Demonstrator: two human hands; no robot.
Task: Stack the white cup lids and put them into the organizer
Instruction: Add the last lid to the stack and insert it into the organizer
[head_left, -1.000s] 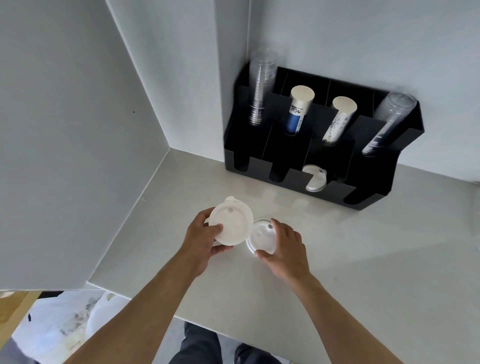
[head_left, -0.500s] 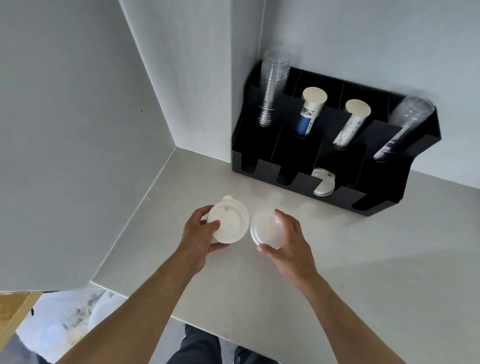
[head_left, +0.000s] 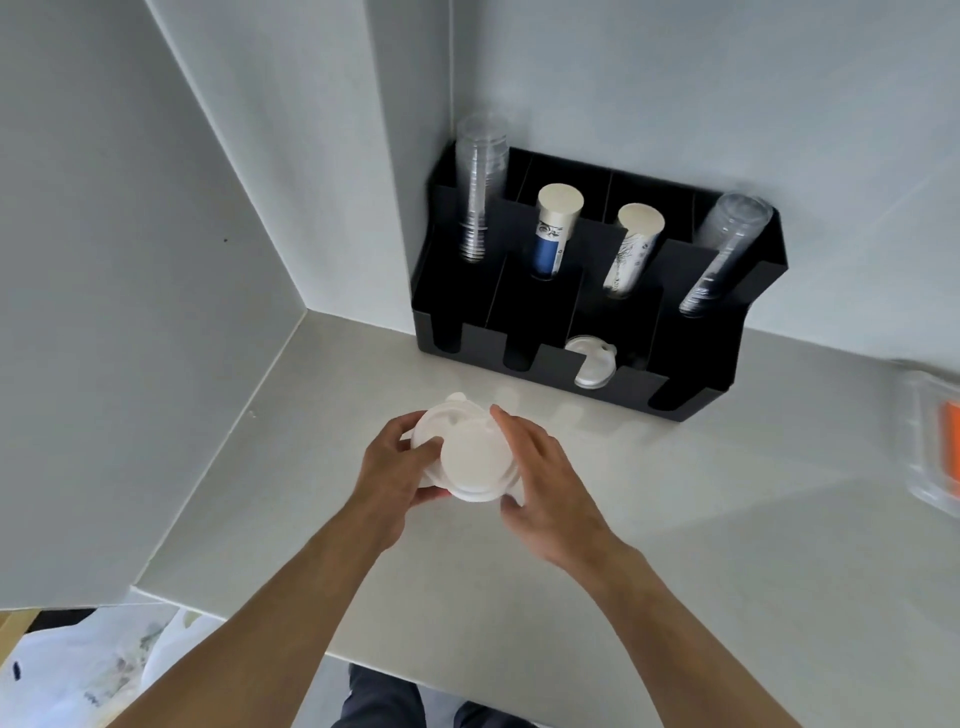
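Half a second ago we held the two lids side by side; now our left hand (head_left: 395, 467) pinches the lower lid (head_left: 434, 423) while our right hand (head_left: 540, 478) presses the upper lid (head_left: 475, 462) onto it above the counter (head_left: 675, 519), each grip closed on its rim. Stacking looks nearly done. Rightward, the organizer (head_left: 519, 306) already holds one lid (head_left: 592, 361).

Three white cup lids are showing: two lids (head_left: 467, 457) overlapping near the front, one lid (head_left: 589, 361) sitting in the black organizer (head_left: 550, 322) farther back. Four cup stacks are standing in it: two clear (head_left: 480, 192), two paper (head_left: 553, 228).
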